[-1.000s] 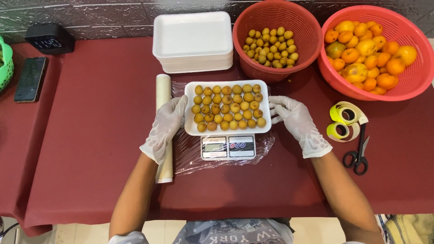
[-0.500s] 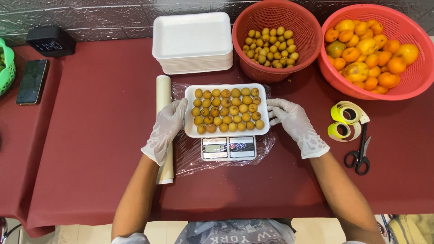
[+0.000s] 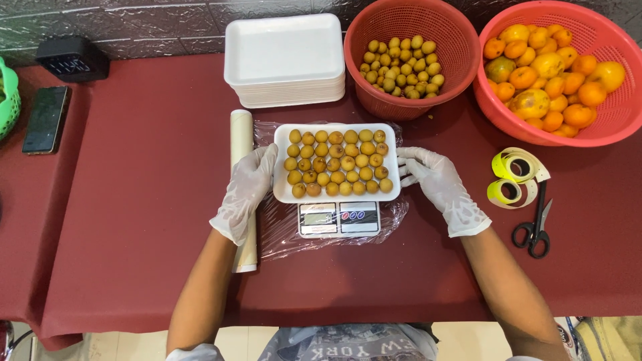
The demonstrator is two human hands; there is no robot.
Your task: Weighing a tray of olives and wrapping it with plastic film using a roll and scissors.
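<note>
The white tray (image 3: 336,194) of small fruit sits on the scale (image 3: 338,220), left hand (image 3: 249,187) and right hand (image 3: 435,182) open against its short edges, bare tablecloth (image 3: 134,220) beyond both

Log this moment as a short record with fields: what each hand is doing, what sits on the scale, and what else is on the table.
left hand: gloved, at the left edge of the white tray
right hand: gloved, at the tray's right edge
tray contents: rows of small yellow-brown fruits
under tray: digital scale on clear wrap
left of tray: film roll
behind: stack of white trays, two red baskets of fruit
right: tape rolls, scissors
</note>
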